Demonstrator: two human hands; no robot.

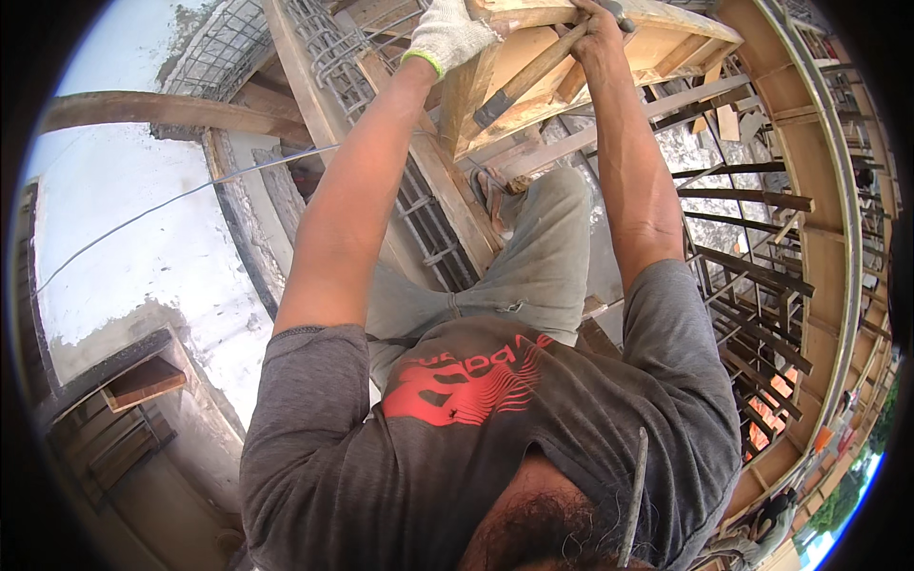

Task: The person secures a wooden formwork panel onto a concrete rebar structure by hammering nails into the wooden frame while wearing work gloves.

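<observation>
At the top centre is a wooden panel point(657, 52) with a plywood face and a frame of timber strips. My left hand point(452, 40), in a whitish knit glove with a yellow-green cuff, grips the panel's left end; some of its fingers run out of the picture. My bare right hand point(602, 30) is closed around a hammer point(538, 74), close to its head. The hammer's wooden handle slants down to the left across the panel, ending in a dark grip. Fingers of the right hand also lie against the panel's upper edge.
Steel rebar cages point(440, 243) run between timber boards below the panel. A thin cable point(181, 193) crosses before the white wall point(133, 228) at left, under a timber beam point(171, 110). Curved plywood formwork point(821, 257) and dark props point(752, 271) stand at right; another person point(773, 523) is lower right.
</observation>
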